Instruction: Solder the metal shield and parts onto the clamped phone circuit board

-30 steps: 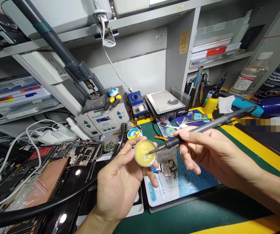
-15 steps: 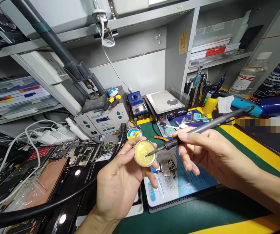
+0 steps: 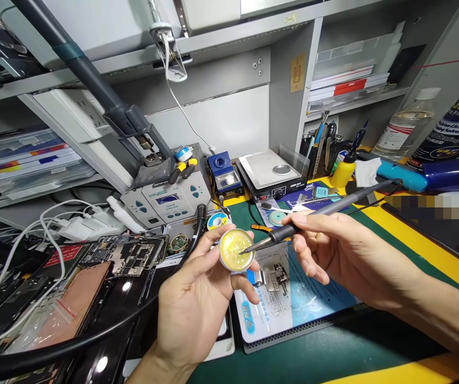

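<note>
Since half a second ago little has moved: our view has shifted a touch, and the back end of the soldering iron (image 3: 345,202) has swung slightly left, while its tip stays over the open tin (image 3: 231,249). We have the tin raised above the bench, tilted so that we look onto its glossy yellow filling; the dark tip appears to touch that surface right of its middle. Our left hand (image 3: 199,304) pinches the tin's edge between thumb and fingers, with a lower finger stretched out beneath. Our right hand (image 3: 349,250) pinches the iron near its black ribbed grip between thumb and forefinger, the other fingers loosely curled.

Below our hands we see a blue and white sheet (image 3: 317,293) with a small metal part (image 3: 277,277) on it, too blurred to make out fully. Green mat (image 3: 293,354) spreads around it. Behind the tin are a roll of solder (image 3: 218,220) and a grey control box (image 3: 165,198) with yellow-handled pliers (image 3: 184,168) on top. Farther right we have a flat hot plate (image 3: 263,166) and a yellow bottle (image 3: 341,173). On our left, circuit boards (image 3: 129,257) lie near a thick black hose (image 3: 73,337).
</note>
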A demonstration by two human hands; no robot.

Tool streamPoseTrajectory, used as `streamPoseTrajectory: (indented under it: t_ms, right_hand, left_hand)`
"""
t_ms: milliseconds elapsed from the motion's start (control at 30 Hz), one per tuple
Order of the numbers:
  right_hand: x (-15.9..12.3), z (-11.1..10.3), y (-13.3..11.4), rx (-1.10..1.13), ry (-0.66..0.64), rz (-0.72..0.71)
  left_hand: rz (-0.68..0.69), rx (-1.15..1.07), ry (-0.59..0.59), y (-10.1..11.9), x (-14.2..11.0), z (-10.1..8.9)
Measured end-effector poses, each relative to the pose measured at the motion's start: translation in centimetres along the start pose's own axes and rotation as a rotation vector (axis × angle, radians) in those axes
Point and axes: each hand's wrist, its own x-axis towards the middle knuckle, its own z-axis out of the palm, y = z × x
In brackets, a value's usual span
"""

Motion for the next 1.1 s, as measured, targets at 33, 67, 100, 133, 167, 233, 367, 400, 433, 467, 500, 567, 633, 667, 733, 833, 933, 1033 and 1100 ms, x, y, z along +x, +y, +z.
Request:
streamPoseTrajectory:
  t_ms: [33, 67, 100, 133, 167, 233, 367, 400, 433, 467, 500, 567, 633, 667, 733, 833, 933, 1033, 1100]
  right_hand:
    - [0.0, -0.02, 0.01, -0.001, 0.003, -0.004]
    - [0.02, -0.03, 0.02, -0.003, 0.003, -0.009]
    - [0.04, -0.04, 0.03, -0.007, 0.0, -0.015]
    - [0.08, -0.04, 0.04, -0.011, -0.001, -0.022]
    - [0.12, -0.05, 0.06, -0.015, -0.001, -0.027]
    - [0.19, -0.06, 0.1, -0.019, -0.001, -0.031]
    - [0.17, -0.11, 0.17, -0.024, 0.005, -0.028]
    - [0.14, -0.12, 0.17, -0.026, 0.007, -0.027]
    - [0.12, -0.13, 0.16, -0.028, 0.009, -0.025]
    - [0.09, -0.14, 0.15, -0.031, 0.008, -0.025]
    - [0.08, -0.14, 0.14, -0.036, 0.007, -0.023]
    - [0.06, -0.1, 0.11, -0.046, 0.008, -0.02]
    - [0.05, -0.04, 0.1, -0.049, 0.008, -0.019]
    - [0.06, -0.01, 0.1, -0.046, 0.011, -0.019]
    - [0.09, 0.03, 0.14, -0.041, 0.009, -0.018]
    - [0.19, -0.01, 0.2, -0.039, -0.004, -0.016]
    - [0.26, -0.1, 0.18, -0.019, -0.011, -0.012]
    - [0.34, -0.16, 0.1, 0.017, -0.001, 0.001]
    - [0.43, -0.15, 0.07, 0.04, 0.008, 0.011]
  left_hand:
    - [0.0, 0.003, 0.0, 0.02, 0.01, 0.01]
    - [0.001, 0.003, -0.001, 0.02, 0.02, 0.01]
    - [0.002, 0.004, -0.001, 0.02, 0.03, 0.02]
    - [0.002, 0.005, -0.002, 0.02, 0.03, 0.02]
    - [0.001, 0.006, -0.002, 0.0, 0.02, 0.02]
    - [0.001, 0.006, -0.001, -0.03, 0.0, 0.02]
    - [0.001, 0.005, 0.004, -0.07, -0.03, 0.01]
    - [0.003, 0.004, 0.003, -0.08, -0.03, 0.01]
    - [0.003, 0.004, 0.003, -0.08, -0.03, 0.01]
    - [0.003, 0.005, 0.002, -0.08, -0.03, 0.01]
    - [0.002, 0.005, -0.001, -0.08, -0.02, 0.02]
    - [0.002, 0.007, -0.002, -0.09, 0.01, 0.02]
    - [0.004, 0.005, 0.0, -0.09, 0.05, 0.01]
    - [0.004, 0.003, 0.001, -0.1, 0.07, 0.0]
    - [0.003, -0.002, 0.002, -0.13, 0.11, -0.01]
    - [-0.001, -0.007, -0.003, -0.17, 0.11, -0.04]
    - [-0.002, -0.011, -0.001, -0.17, 0.0, -0.09]
    - [0.007, -0.013, 0.003, -0.13, -0.11, -0.15]
    - [0.011, -0.007, 0.004, -0.1, -0.12, -0.16]
